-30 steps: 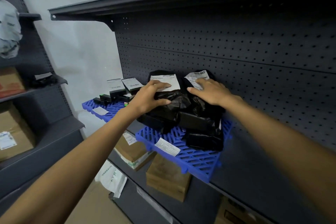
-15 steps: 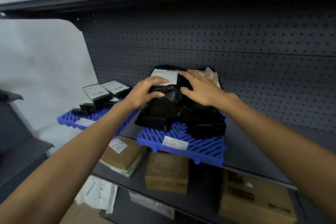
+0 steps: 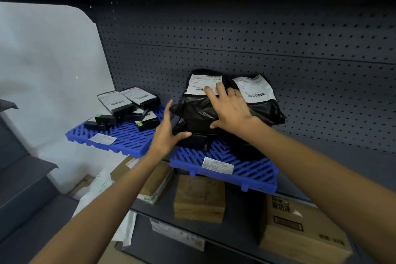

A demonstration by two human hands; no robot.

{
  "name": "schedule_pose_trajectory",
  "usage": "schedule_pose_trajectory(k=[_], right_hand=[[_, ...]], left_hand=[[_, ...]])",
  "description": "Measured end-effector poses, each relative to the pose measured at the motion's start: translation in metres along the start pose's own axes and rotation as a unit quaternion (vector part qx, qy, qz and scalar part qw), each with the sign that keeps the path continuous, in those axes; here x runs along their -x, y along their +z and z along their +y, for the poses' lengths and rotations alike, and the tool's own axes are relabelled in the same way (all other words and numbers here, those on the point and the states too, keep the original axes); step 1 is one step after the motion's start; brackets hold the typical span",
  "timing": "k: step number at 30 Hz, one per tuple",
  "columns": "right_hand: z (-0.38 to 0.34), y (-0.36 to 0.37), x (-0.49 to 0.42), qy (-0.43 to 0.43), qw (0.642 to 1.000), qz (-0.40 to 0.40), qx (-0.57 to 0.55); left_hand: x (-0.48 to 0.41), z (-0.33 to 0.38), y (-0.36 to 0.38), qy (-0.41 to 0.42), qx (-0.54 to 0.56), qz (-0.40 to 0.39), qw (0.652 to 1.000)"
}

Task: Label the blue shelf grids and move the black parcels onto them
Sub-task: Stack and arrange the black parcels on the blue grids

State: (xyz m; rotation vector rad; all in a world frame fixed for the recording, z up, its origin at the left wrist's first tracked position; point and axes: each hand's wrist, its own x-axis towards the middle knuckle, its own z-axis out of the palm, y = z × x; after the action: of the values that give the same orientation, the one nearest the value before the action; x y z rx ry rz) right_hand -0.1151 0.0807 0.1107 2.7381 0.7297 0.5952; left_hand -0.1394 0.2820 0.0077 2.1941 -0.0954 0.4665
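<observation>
A pile of black plastic parcels (image 3: pixel 192 111) with white shipping labels leans against the pegboard on the right blue shelf grid (image 3: pixel 252 172), which carries a white label (image 3: pixel 217 165) on its front. My right hand (image 3: pixel 231 109) lies flat on top of the pile, fingers spread, touching one shipping label. My left hand (image 3: pixel 166 133) is open beside the pile's left edge, just off the plastic. The left blue grid (image 3: pixel 126 141) holds several small black boxes (image 3: pixel 128 106) and its own white label (image 3: pixel 102 138).
A dark shelf runs overhead. On the shelf below sit cardboard boxes (image 3: pixel 199 198) and a larger carton (image 3: pixel 300 227) at the right. White bags (image 3: pixel 96 191) lie lower left. Another grey shelf unit (image 3: pixel 25 178) stands at the left.
My left hand has come off the parcel pile and opened beside it. My right hand has slid left across the top of the pile. The view has shifted closer and to the right.
</observation>
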Motion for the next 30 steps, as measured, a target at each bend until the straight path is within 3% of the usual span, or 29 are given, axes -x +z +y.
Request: schedule_pose_trajectory(k=[11,17,30], right_hand=[[-0.024,-0.001,-0.021,0.042,0.999,0.000,-0.030],[-0.016,-0.010,-0.019,0.046,0.994,-0.015,-0.101],[-0.011,-0.006,-0.012,0.034,0.999,-0.008,0.008]], left_hand=[[0.015,-0.018,0.038,-0.011,0.022,0.131,0.991],[0.008,-0.017,0.041,-0.016,0.023,0.121,0.992],[-0.004,-0.007,0.056,-0.009,0.028,0.100,0.995]])
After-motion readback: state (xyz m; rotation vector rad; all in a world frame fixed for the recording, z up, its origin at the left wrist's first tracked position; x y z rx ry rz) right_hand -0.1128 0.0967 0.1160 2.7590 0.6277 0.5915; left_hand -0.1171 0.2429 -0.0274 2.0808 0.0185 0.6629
